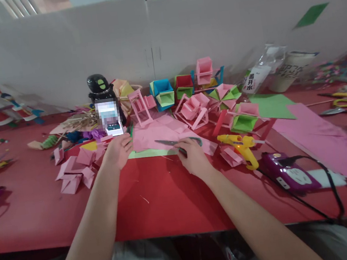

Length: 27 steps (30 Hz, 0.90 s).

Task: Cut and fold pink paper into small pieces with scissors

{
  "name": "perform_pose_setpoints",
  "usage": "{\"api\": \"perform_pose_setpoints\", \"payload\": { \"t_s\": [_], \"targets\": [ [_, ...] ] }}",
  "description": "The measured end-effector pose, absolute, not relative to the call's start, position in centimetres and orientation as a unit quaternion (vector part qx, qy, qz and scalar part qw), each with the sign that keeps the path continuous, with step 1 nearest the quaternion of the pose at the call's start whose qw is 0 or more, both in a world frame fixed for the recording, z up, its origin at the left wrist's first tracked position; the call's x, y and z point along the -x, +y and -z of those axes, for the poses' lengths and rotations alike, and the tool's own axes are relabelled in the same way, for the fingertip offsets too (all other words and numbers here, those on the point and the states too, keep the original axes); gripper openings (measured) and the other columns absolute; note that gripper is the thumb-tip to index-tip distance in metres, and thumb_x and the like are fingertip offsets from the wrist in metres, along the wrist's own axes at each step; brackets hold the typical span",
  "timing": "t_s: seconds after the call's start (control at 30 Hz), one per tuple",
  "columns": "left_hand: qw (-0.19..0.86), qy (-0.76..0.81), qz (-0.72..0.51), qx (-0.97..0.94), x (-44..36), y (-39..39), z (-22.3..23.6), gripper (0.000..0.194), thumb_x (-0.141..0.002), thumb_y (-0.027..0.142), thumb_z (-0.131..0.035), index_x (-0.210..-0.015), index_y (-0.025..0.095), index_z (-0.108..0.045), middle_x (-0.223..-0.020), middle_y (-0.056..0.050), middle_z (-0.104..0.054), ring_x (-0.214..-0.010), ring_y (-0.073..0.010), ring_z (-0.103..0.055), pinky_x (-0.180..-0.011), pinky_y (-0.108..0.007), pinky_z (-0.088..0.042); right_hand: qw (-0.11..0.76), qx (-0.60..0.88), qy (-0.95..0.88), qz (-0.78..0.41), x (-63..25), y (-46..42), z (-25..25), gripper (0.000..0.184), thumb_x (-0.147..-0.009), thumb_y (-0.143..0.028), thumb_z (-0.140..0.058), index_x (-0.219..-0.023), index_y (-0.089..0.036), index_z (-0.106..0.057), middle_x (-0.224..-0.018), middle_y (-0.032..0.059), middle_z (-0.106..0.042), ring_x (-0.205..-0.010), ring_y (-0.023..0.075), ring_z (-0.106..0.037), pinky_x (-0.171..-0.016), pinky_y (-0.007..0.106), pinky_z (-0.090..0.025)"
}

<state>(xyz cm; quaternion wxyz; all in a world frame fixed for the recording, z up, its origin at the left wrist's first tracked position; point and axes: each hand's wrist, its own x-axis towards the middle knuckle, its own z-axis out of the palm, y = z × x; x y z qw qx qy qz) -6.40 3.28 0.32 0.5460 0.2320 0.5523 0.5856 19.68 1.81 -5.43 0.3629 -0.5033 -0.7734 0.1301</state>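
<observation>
Right hand (192,155) closed on scissors (167,142) over pink paper (151,135), grip partly hidden.
Left hand (120,150) loosely open by phone (114,128), screen pixelated; red table (166,199) shows between forearms to front edge.

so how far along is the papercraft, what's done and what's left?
Looks done: several paper boxes, some with stick-like frames, grouped by the white divider. In hand: right hand at the scissors' handles, over pink paper; left hand near the lit screen. Possibly left: the folded pink pieces lying apart at left, and flat pink sheets at right. Total needed: can't tell.
</observation>
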Motion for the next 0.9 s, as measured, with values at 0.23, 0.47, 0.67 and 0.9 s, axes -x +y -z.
{"api": "perform_pose_setpoints", "payload": {
  "t_s": [0.23, 0.47, 0.67, 0.9],
  "targets": [
    [0.575, 0.533, -0.583, -0.212, 7.2, 3.1, -0.5, 0.025, -0.076, 0.022, -0.064, -0.1, 0.015, -0.065, -0.131, -0.022, -0.063, -0.132, -0.0296, -0.057, -0.115, -0.041, -0.041, 0.371, 0.557, -0.737, -0.097, -20.4, 2.6, 5.6, 0.035, -0.08, -0.002, -0.05, -0.1, -0.016, -0.076, -0.109, 0.0135, -0.069, -0.106, 0.028, -0.061, -0.098, 0.046, -0.047],
    [0.581, 0.527, -0.572, -0.242, 7.4, 3.0, -0.7, 0.028, -0.074, 0.028, -0.066, -0.1, 0.016, -0.067, -0.126, -0.022, -0.066, -0.135, -0.0313, -0.054, -0.118, -0.044, -0.038, 0.385, 0.568, -0.722, -0.089, -20.5, 2.7, 5.5, 0.042, -0.076, -0.001, -0.049, -0.104, -0.017, -0.075, -0.112, 0.0151, -0.068, -0.108, 0.0302, -0.061, -0.098, 0.05, -0.048],
    [0.582, 0.528, -0.565, -0.251, 7.6, 3.1, -0.4, 0.035, -0.069, 0.032, -0.07, -0.1, 0.016, -0.067, -0.128, -0.026, -0.063, -0.132, -0.0356, -0.056, -0.117, -0.046, -0.039, 0.449, 0.499, -0.734, -0.1, -20.1, 2.1, 4.7, 0.027, -0.083, -0.012, -0.056, -0.101, -0.019, -0.075, -0.11, 0.0132, -0.069, -0.103, 0.0294, -0.063, -0.095, 0.048, -0.051],
    [0.584, 0.532, -0.563, -0.243, 7.7, 3.4, -0.1, 0.032, -0.069, 0.03, -0.069, -0.098, 0.017, -0.066, -0.125, -0.024, -0.064, -0.126, -0.0337, -0.061, -0.114, -0.045, -0.043, 0.445, 0.484, -0.741, -0.136, -19.7, 1.5, 4.2, 0.021, -0.083, -0.011, -0.057, -0.095, -0.017, -0.073, -0.106, 0.0134, -0.071, -0.101, 0.027, -0.065, -0.094, 0.045, -0.052]
  ]
}}
